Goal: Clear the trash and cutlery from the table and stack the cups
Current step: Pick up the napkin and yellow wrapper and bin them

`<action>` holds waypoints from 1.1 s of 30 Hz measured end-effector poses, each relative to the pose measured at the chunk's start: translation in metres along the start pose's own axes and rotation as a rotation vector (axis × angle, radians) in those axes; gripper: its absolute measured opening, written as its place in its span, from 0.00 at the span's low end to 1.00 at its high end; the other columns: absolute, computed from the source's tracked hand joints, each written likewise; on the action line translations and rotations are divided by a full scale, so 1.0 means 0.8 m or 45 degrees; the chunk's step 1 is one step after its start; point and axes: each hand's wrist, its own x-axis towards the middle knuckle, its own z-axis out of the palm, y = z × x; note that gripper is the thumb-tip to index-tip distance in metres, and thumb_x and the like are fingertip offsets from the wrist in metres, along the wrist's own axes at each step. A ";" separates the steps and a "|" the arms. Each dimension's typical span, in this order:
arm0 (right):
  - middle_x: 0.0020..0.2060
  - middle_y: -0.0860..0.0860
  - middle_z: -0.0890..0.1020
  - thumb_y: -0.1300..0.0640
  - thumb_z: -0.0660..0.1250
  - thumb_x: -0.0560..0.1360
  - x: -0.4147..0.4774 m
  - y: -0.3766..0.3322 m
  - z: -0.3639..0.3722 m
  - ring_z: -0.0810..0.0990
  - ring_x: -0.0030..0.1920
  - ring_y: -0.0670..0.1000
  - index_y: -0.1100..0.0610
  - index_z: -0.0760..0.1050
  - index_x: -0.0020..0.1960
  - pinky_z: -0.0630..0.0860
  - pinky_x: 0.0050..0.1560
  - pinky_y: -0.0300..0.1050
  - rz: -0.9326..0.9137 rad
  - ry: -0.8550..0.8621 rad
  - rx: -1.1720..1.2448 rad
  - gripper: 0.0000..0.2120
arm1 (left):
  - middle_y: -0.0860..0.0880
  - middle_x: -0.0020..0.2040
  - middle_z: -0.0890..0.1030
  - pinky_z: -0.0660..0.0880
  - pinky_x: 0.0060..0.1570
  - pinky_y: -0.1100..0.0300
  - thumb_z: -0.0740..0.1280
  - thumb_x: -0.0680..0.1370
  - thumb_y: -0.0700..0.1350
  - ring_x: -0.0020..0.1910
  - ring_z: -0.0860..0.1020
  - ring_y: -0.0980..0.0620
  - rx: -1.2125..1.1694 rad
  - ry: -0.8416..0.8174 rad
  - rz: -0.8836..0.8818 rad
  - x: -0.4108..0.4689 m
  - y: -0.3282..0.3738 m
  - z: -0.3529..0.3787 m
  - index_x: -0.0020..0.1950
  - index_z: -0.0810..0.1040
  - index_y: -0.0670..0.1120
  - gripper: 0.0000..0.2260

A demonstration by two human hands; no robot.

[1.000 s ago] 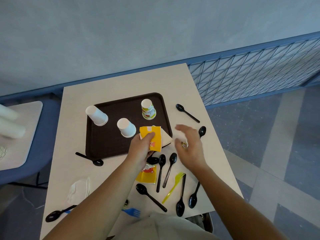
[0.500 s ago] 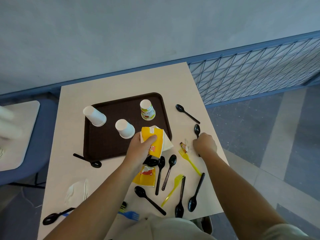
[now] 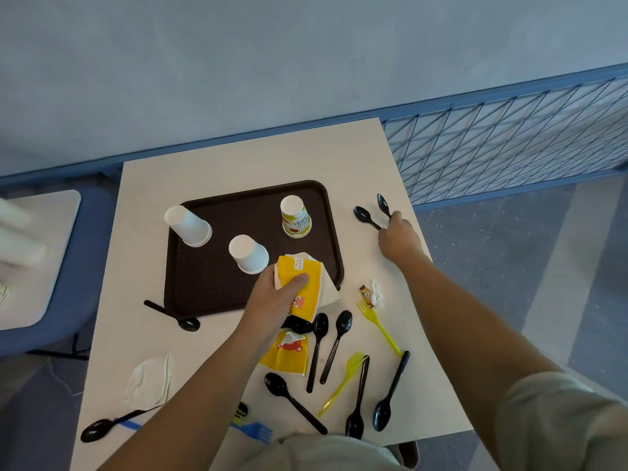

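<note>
Two hands in frame, both busy. Left hand (image 3: 273, 299) sits over the near right corner of the brown tray (image 3: 210, 287), thumb pressed on top and fingers curled under a yellow wrapper (image 3: 306, 290) with white paper folded behind it; we call that clamped. Right hand (image 3: 399, 239) is out at the far right edge of the table (image 3: 238, 158), fingers curled round the handle of a black spoon (image 3: 384, 202) whose bowl sticks out past the knuckles. A second spoon (image 3: 364, 215) lies just left of it, its handle running in to the fingertips; we cannot tell if it is gripped or only touched.

Three cups stand upside down on the tray, apart, not stacked: a far white cup (image 3: 188, 226) at the left, a middle white cup (image 3: 248, 254) just beside the left hand, and a printed cup (image 3: 295, 217) at the far right.

Trash on the table: a loose yellow wrapper (image 3: 287, 356) near the left wrist, a small candy wrapper (image 3: 370, 295) right of the tray, and a crumpled napkin (image 3: 149, 380) near left.

Cutlery on the table: several loose black spoons (image 3: 276, 383) and two yellow forks (image 3: 355, 361) near right, a blue fork (image 3: 256, 431) at the near edge, a corner spoon (image 3: 97, 431) near left, and a tucked spoon (image 3: 188, 323) at the tray's near edge.
</note>
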 end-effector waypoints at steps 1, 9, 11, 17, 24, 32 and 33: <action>0.53 0.60 0.77 0.58 0.60 0.81 0.004 0.000 0.003 0.78 0.52 0.63 0.60 0.66 0.60 0.75 0.48 0.55 0.014 -0.020 -0.040 0.10 | 0.56 0.56 0.81 0.80 0.60 0.48 0.72 0.80 0.54 0.55 0.81 0.55 0.001 -0.006 0.001 0.001 -0.002 0.000 0.57 0.75 0.61 0.09; 0.60 0.62 0.70 0.60 0.59 0.83 0.002 0.017 0.021 0.77 0.56 0.66 0.62 0.67 0.64 0.73 0.54 0.57 -0.017 0.000 -0.175 0.11 | 0.55 0.59 0.83 0.81 0.61 0.45 0.73 0.78 0.56 0.59 0.83 0.51 -0.011 -0.034 -0.021 0.001 -0.016 -0.002 0.67 0.74 0.61 0.18; 0.58 0.64 0.72 0.61 0.57 0.82 -0.008 0.018 0.017 0.76 0.56 0.66 0.64 0.67 0.61 0.72 0.54 0.57 0.006 0.051 -0.076 0.09 | 0.54 0.59 0.83 0.81 0.61 0.44 0.73 0.78 0.56 0.59 0.83 0.51 0.005 -0.027 -0.028 -0.001 -0.019 -0.002 0.68 0.74 0.60 0.19; 0.44 0.60 0.78 0.56 0.56 0.81 -0.087 0.023 0.002 0.76 0.41 0.61 0.60 0.67 0.52 0.70 0.41 0.51 0.139 0.093 0.321 0.07 | 0.55 0.60 0.81 0.80 0.62 0.42 0.73 0.78 0.59 0.59 0.82 0.50 0.055 -0.018 -0.070 -0.009 -0.024 -0.001 0.70 0.73 0.59 0.23; 0.41 0.53 0.77 0.35 0.69 0.73 -0.150 0.036 0.051 0.78 0.43 0.57 0.59 0.73 0.47 0.73 0.41 0.48 0.129 -0.032 0.141 0.25 | 0.54 0.61 0.82 0.81 0.60 0.43 0.74 0.73 0.64 0.59 0.83 0.50 0.079 -0.022 -0.056 -0.024 -0.030 0.001 0.69 0.74 0.60 0.27; 0.39 0.54 0.77 0.48 0.63 0.81 -0.147 0.034 0.056 0.77 0.41 0.58 0.58 0.71 0.43 0.69 0.40 0.46 0.134 -0.049 0.270 0.14 | 0.53 0.61 0.82 0.81 0.61 0.44 0.73 0.77 0.59 0.59 0.82 0.50 0.044 -0.018 -0.031 -0.043 -0.038 -0.001 0.69 0.74 0.59 0.22; 0.40 0.54 0.78 0.49 0.62 0.82 -0.147 0.034 0.051 0.76 0.41 0.58 0.58 0.71 0.44 0.69 0.40 0.46 0.139 -0.030 0.308 0.14 | 0.54 0.61 0.82 0.80 0.62 0.43 0.74 0.76 0.60 0.59 0.82 0.50 0.043 -0.019 -0.025 -0.047 -0.038 -0.002 0.69 0.74 0.59 0.23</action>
